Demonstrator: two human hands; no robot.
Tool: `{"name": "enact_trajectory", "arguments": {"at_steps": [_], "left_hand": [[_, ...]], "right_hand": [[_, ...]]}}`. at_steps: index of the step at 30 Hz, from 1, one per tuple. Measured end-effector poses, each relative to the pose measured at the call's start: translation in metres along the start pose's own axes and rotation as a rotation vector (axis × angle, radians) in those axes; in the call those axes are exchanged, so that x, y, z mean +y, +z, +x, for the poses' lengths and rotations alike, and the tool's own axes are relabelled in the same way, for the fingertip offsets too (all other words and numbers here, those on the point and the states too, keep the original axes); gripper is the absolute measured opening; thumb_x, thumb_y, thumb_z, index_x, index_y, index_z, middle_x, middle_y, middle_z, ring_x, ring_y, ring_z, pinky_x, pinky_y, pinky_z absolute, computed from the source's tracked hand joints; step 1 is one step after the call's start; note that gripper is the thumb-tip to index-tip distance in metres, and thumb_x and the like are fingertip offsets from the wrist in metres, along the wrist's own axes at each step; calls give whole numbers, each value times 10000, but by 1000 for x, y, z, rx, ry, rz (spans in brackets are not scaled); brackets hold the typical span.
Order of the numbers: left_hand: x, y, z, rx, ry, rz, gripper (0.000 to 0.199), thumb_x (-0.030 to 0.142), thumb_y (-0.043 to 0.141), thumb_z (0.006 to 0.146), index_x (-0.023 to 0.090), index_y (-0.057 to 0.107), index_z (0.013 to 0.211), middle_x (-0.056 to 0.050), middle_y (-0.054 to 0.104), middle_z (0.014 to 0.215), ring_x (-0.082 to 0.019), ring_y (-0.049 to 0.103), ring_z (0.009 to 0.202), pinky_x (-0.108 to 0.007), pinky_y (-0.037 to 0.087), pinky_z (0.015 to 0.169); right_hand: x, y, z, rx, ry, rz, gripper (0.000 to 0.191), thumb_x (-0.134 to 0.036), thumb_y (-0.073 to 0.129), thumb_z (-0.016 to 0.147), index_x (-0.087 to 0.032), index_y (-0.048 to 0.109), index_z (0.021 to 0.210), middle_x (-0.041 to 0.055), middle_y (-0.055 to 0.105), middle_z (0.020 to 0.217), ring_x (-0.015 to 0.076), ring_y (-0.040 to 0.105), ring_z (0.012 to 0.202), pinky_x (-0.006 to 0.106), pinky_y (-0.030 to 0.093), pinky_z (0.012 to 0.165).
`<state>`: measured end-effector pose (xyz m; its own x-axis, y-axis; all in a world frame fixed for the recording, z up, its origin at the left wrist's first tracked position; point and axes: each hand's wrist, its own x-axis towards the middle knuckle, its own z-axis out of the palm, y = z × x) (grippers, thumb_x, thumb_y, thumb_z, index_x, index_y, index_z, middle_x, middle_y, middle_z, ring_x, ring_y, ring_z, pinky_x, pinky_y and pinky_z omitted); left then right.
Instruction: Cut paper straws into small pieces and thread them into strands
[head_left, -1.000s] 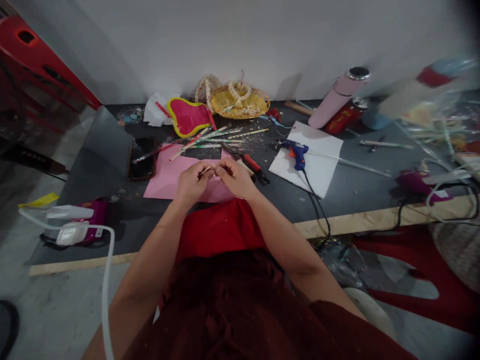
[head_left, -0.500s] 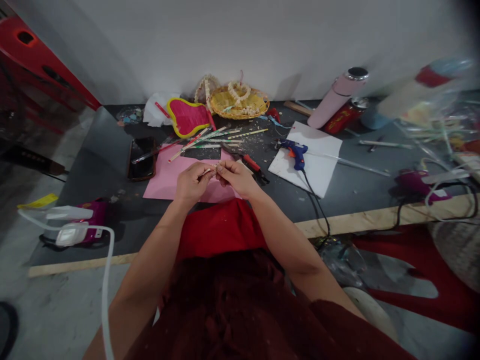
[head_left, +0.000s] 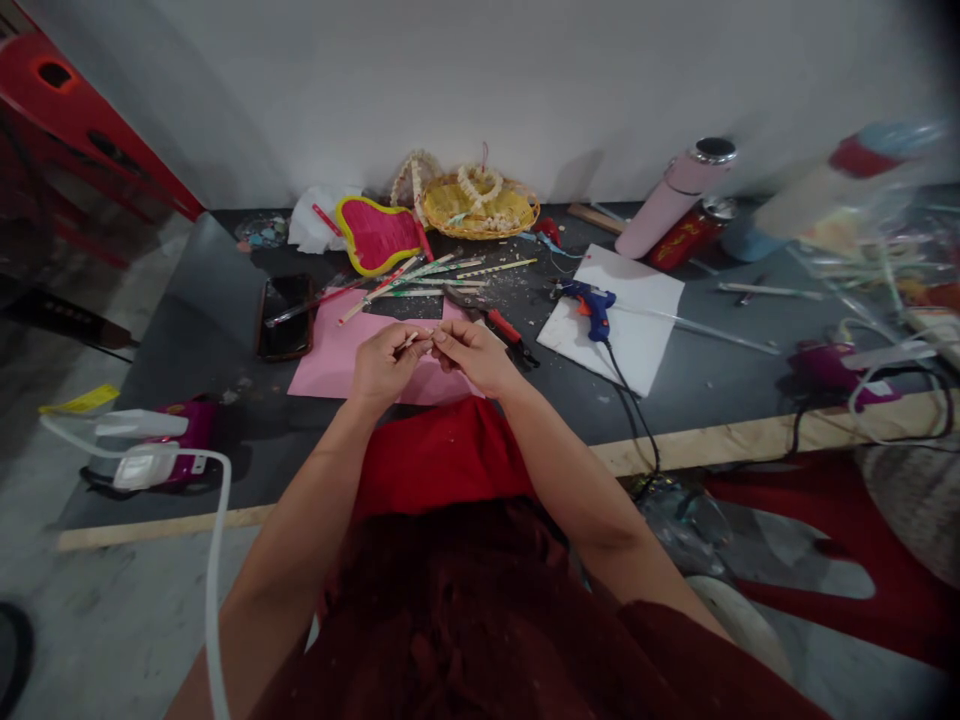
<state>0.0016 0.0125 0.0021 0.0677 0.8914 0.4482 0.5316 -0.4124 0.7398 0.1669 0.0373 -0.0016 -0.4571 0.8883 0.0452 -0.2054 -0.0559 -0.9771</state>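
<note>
Left hand: the person's left hand [head_left: 384,365] is curled, thumb and forefinger closed on a small pale stick [head_left: 408,340].
Right hand: the right hand [head_left: 478,357] meets it, thumb and fingers pinched together on a tiny pale bit [head_left: 433,334], too small to make out.
Small pale stick: held at the fingertips, above a pink sheet [head_left: 322,360] on the dark surface [head_left: 206,300].
Just beyond the hands: a loose pile of patterned strips [head_left: 431,267]; near the right hand, pliers [head_left: 504,325] with red on the handle.
Left of the sheet: a dark phone [head_left: 286,315].
Right: a blue glue gun [head_left: 598,310] on a white board [head_left: 649,355].
Back, by the wall: a yellow woven basket [head_left: 525,208] holding a pale beaded ring [head_left: 491,188]; farther right, a tilted pink flask [head_left: 667,205] beside a red can [head_left: 690,235].
</note>
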Motion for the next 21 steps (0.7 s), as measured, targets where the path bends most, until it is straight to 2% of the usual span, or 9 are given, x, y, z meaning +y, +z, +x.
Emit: {"name": "enact_trajectory", "arguments": {"at_steps": [10, 17, 21], "left_hand": [[-2, 0, 1, 15, -4, -4, 40, 210, 669, 816, 196, 704, 830, 2, 711, 762, -102, 600, 643, -214, 464, 600], [1, 1, 1, -5, 10, -35, 94, 200, 688, 801, 191, 702, 894, -9, 713, 791, -90, 576, 614, -203, 443, 558], [-1, 1, 1, -4, 66, -21, 121, 193, 678, 816, 202, 713, 932, -21, 722, 842, -101, 608, 669, -212, 469, 598]], "right_hand": [[1, 0, 0, 19, 23, 0, 396, -569, 693, 753, -194, 567, 768, -41, 566, 691, 56, 464, 537, 212, 393, 520], [0, -1, 0, 85, 26, 23, 403, -563, 714, 734, -195, 549, 742, -45, 551, 654, 56, 454, 528, 207, 387, 509], [0, -1, 0, 45, 51, 19, 396, -560, 701, 752, -192, 553, 748, -45, 559, 654, 53, 458, 519, 203, 373, 495]]}}
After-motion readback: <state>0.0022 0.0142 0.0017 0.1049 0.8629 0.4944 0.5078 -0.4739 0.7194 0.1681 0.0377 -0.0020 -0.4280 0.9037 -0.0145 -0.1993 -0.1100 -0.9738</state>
